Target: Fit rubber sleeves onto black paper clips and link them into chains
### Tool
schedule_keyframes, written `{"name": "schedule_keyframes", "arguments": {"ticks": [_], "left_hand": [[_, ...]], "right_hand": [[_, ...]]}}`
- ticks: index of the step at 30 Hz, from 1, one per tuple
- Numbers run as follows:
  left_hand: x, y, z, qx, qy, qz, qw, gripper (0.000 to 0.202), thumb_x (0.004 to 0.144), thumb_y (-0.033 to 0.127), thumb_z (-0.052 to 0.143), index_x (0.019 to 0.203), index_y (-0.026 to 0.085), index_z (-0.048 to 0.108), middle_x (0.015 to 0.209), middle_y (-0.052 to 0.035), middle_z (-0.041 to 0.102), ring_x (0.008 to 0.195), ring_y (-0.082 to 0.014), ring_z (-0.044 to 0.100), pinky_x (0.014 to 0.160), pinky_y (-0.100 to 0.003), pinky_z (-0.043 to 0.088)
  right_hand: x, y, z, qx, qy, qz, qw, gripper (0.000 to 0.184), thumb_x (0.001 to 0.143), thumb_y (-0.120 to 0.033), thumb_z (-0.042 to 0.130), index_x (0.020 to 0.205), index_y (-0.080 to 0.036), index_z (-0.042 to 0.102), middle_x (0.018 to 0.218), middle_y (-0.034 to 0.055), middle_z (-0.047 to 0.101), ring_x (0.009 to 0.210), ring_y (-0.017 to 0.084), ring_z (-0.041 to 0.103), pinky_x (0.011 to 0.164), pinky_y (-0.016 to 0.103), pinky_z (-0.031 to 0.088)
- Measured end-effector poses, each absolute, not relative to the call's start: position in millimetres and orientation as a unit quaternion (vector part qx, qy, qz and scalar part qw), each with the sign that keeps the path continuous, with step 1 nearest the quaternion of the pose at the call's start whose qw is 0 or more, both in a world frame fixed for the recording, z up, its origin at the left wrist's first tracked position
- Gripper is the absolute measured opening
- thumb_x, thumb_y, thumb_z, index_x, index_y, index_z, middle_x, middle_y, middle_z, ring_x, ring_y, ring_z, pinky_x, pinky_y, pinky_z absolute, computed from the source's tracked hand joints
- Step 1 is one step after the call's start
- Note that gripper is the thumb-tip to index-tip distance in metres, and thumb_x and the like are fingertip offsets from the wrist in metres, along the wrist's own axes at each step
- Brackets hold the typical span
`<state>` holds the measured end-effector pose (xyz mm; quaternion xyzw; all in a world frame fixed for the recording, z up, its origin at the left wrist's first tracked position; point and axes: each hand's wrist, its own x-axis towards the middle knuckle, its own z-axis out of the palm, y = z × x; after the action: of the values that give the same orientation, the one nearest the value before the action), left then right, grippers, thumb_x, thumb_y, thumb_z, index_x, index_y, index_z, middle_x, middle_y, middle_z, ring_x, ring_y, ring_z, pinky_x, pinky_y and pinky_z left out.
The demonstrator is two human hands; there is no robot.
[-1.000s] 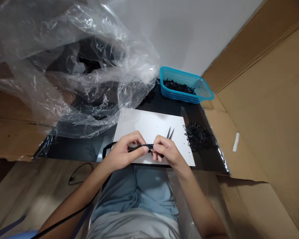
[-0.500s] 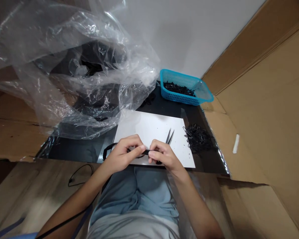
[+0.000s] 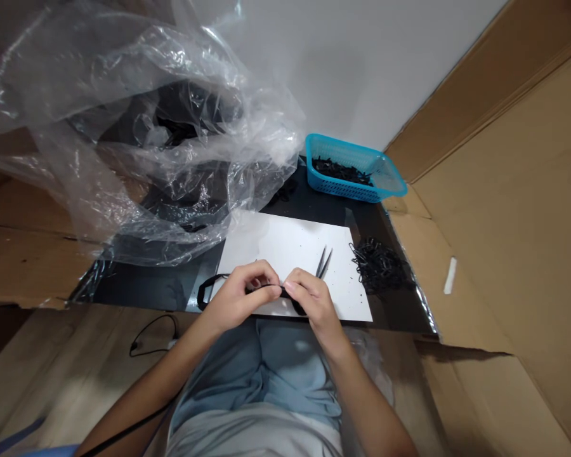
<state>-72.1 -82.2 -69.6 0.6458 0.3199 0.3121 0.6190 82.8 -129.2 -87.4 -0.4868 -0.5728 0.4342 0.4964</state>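
A black strap [image 3: 202,293] runs through both hands, low over a white sheet [image 3: 276,244]; one loop of it sticks out to the left. My left hand [image 3: 247,293] pinches the strap between thumb and fingers. Close against it, my right hand [image 3: 310,293] pinches the same strap, and the fingertips of both hands nearly touch. What lies between the fingertips is mostly hidden. Just beyond my right hand, a pair of tweezers [image 3: 323,261] rests on the sheet with its points away from me.
Right of the sheet lies a heap of thin black loops [image 3: 379,265]. At the back stands a blue basket [image 3: 347,188] holding small black pieces. Crumpled clear plastic [image 3: 190,171] covers the table's left part. Cardboard [image 3: 514,190] walls the right side.
My hands have come closer together, and the stretch of strap between them is now mostly covered. My right hand has turned slightly. The tweezers and basket stay put.
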Motion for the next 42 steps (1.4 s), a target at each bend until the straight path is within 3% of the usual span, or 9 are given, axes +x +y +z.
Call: {"name": "schedule_keyframes", "arguments": {"ticks": [6, 13, 16, 19, 22, 25, 33, 37, 42], "left_hand": [[-75, -82, -75, 0.625, 0.328, 0.309, 0.637, 0.021, 0.077, 0.032, 0.062, 0.069, 0.013, 0.059, 0.063, 0.0015, 0.049, 0.059, -0.0111, 0.042, 0.057, -0.024, 0.03], [-76, -85, -82, 0.595, 0.338, 0.304, 0.663, 0.025, 0.078, 0.036, 0.063, 0.07, 0.013, 0.062, 0.063, 0.0003, 0.051, 0.058, -0.0108, 0.041, 0.055, -0.023, 0.028], [-75, -85, -80, 0.57, 0.345, 0.324, 0.672, 0.021, 0.079, 0.033, 0.063, 0.071, 0.014, 0.062, 0.064, 0.0006, 0.051, 0.061, -0.0106, 0.042, 0.056, -0.022, 0.03], [-76, -84, -82, 0.54, 0.343, 0.343, 0.688, 0.014, 0.078, 0.029, 0.062, 0.075, 0.015, 0.062, 0.068, 0.0011, 0.053, 0.063, -0.0101, 0.045, 0.059, -0.02, 0.033], [-78, -83, -87, 0.526, 0.341, 0.35, 0.696, 0.011, 0.079, 0.027, 0.06, 0.079, 0.016, 0.063, 0.069, 0.0015, 0.053, 0.063, -0.01, 0.045, 0.059, -0.02, 0.034], [-79, -84, -90, 0.53, 0.341, 0.354, 0.691, 0.011, 0.08, 0.025, 0.057, 0.082, 0.016, 0.062, 0.066, 0.0018, 0.051, 0.062, -0.0108, 0.045, 0.058, -0.021, 0.034], [-80, -91, -86, 0.6, 0.341, 0.368, 0.623, 0.01, 0.086, 0.025, 0.054, 0.093, 0.018, 0.054, 0.068, 0.0027, 0.051, 0.062, -0.0108, 0.049, 0.059, -0.022, 0.036], [-78, -96, -87, 0.662, 0.357, 0.366, 0.548, 0.008, 0.086, 0.021, 0.053, 0.094, 0.018, 0.053, 0.072, 0.0018, 0.054, 0.067, -0.0114, 0.051, 0.063, -0.022, 0.038], [-73, -99, -85, 0.699, 0.36, 0.368, 0.497, 0.008, 0.084, 0.017, 0.053, 0.092, 0.017, 0.053, 0.075, 0.0003, 0.056, 0.069, -0.0121, 0.054, 0.065, -0.023, 0.04]], "right_hand": [[112, -127, -75, -0.65, -0.585, 0.249, 0.416, 0.027, 0.091, -0.04, 0.039, 0.08, -0.021, 0.054, 0.07, 0.0006, 0.058, 0.067, 0.016, 0.057, 0.062, 0.025, 0.04], [143, -116, -70, -0.776, -0.609, 0.137, 0.089, 0.025, 0.085, -0.035, 0.05, 0.105, -0.024, 0.058, 0.056, -0.0016, 0.056, 0.054, 0.019, 0.053, 0.054, 0.026, 0.029], [148, -115, -79, -0.769, -0.586, 0.195, 0.166, 0.02, 0.077, -0.023, 0.049, 0.093, -0.024, 0.061, 0.053, -0.0036, 0.051, 0.051, 0.015, 0.049, 0.053, 0.025, 0.03], [159, -118, -85, -0.694, -0.476, 0.352, 0.41, 0.01, 0.075, -0.027, 0.052, 0.077, -0.021, 0.06, 0.052, -0.0034, 0.052, 0.05, 0.013, 0.048, 0.049, 0.022, 0.034], [167, -123, -89, -0.502, -0.329, 0.492, 0.631, 0.008, 0.075, -0.028, 0.057, 0.075, -0.02, 0.06, 0.052, -0.0044, 0.05, 0.046, 0.008, 0.044, 0.042, 0.017, 0.034], [168, -125, -91, -0.291, -0.236, 0.576, 0.726, 0.015, 0.071, -0.013, 0.063, 0.083, -0.02, 0.06, 0.052, -0.0085, 0.043, 0.04, 0.005, 0.035, 0.038, 0.012, 0.034], [137, -132, -86, -0.347, -0.351, 0.493, 0.717, 0.005, 0.083, -0.029, 0.057, 0.085, -0.024, 0.059, 0.044, -0.0085, 0.044, 0.031, 0.007, 0.026, 0.028, 0.018, 0.02], [114, -148, -81, -0.448, -0.49, 0.312, 0.68, 0.014, 0.083, -0.036, 0.058, 0.08, -0.024, 0.063, 0.056, -0.0014, 0.055, 0.049, 0.014, 0.051, 0.04, 0.025, 0.036], [99, -162, -83, -0.465, -0.615, 0.133, 0.623, 0.01, 0.084, -0.026, 0.053, 0.088, -0.025, 0.062, 0.063, 0.0001, 0.056, 0.057, 0.017, 0.052, 0.052, 0.033, 0.041]]}}
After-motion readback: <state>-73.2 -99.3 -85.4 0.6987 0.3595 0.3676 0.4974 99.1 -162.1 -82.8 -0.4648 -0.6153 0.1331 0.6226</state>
